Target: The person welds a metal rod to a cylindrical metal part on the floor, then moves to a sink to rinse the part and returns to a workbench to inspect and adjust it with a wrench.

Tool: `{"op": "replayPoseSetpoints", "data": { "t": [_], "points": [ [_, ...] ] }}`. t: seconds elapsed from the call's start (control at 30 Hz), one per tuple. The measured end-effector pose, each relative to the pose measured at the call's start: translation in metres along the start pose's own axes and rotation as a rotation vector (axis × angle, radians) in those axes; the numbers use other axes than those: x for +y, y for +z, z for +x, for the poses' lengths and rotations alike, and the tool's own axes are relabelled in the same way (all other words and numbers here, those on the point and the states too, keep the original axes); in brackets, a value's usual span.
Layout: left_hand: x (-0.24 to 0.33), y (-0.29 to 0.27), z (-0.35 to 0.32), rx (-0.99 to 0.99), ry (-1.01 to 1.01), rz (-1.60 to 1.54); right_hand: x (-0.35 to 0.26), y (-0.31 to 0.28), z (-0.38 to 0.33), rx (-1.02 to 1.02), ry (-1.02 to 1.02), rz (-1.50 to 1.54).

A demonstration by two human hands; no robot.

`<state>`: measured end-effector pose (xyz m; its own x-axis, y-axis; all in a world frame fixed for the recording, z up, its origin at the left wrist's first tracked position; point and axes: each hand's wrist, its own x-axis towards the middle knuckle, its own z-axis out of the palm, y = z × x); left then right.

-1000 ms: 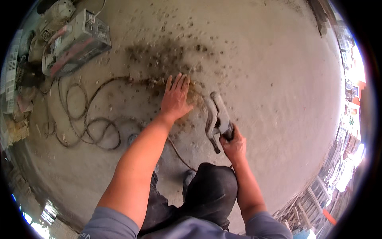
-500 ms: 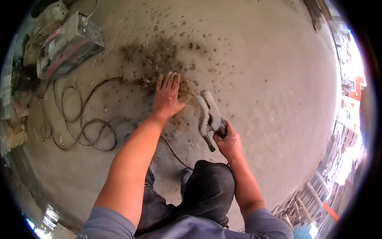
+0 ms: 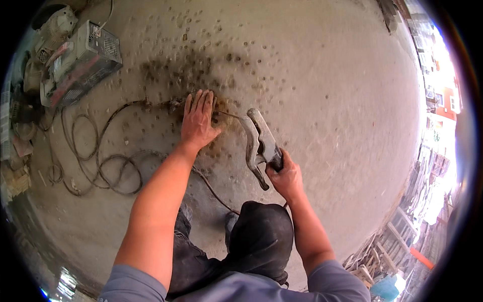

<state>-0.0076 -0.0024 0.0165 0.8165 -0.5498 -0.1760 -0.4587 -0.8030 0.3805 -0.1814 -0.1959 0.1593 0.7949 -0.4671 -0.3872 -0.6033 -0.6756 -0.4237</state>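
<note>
My right hand is wrapped round the dark handle of a grey metal welding electrode holder, whose jaws point forward and to the left. From the jaws a thin welding rod reaches left toward my left hand. With fingers stretched out and the back up, my left hand hovers around the rod's far end. It hides what lies beneath it, so I cannot tell whether it touches anything. Just beyond its fingertips, a dark rusty clump lies at the end of a cable.
A dusty boxy machine, probably a welder, stands at the far left. Looped cables spread over the concrete floor, which has a sooty patch and pockmarks. Another cable runs by my knee. Scrap wood is piled at the right.
The whole view has shifted, so the machine and floor sit slightly further left. My hands keep nearly the same pose, and the electrode holder looks steadier and sharper.
</note>
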Motion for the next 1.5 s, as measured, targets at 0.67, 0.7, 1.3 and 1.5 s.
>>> {"op": "replayPoseSetpoints", "data": {
  "t": [0.67,0.7,1.3,1.5],
  "points": [
    [0.012,-0.004,-0.008,-0.017,0.035,-0.083,-0.004,0.002,0.000,-0.136,-0.034,-0.207],
    [0.014,-0.005,-0.005,-0.047,0.030,-0.071,-0.005,0.002,0.005,-0.059,-0.034,-0.135],
    [-0.068,-0.008,-0.002,0.539,-0.137,-0.237,-0.007,-0.020,-0.001,0.012,0.079,0.141],
    [-0.100,0.010,-0.027,0.163,-0.320,-0.315,-0.009,-0.025,-0.002,0.014,0.041,0.102]
  ]
}}
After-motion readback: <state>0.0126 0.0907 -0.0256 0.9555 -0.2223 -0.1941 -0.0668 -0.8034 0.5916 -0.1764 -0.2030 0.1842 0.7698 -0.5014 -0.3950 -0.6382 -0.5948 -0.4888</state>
